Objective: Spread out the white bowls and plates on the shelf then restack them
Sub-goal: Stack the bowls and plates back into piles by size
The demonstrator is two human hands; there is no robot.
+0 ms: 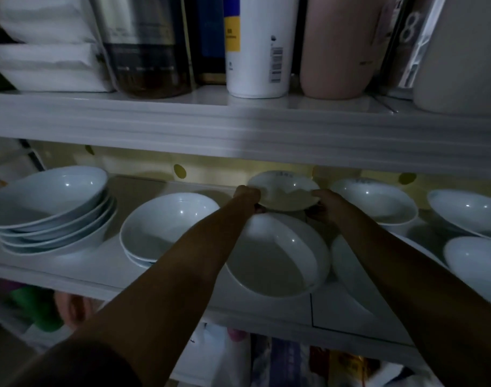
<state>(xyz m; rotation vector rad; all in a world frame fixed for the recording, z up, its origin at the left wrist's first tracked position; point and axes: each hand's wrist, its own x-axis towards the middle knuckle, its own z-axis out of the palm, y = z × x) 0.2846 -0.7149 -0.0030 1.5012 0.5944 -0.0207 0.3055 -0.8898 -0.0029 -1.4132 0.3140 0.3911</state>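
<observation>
My left hand (247, 195) and right hand (322, 202) have their fingers clamped on opposite rims of the small bowl (284, 191) at frame centre. I judge it best kept level and clear of the dish (277, 255) below, then set on bare shelf (143, 185).

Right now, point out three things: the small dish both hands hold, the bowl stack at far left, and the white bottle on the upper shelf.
small dish (284, 192): head view, on its pale inner surface.
bowl stack (51, 208): head view, on the top bowl's outer wall.
white bottle (255, 46): head view, on its body.
</observation>
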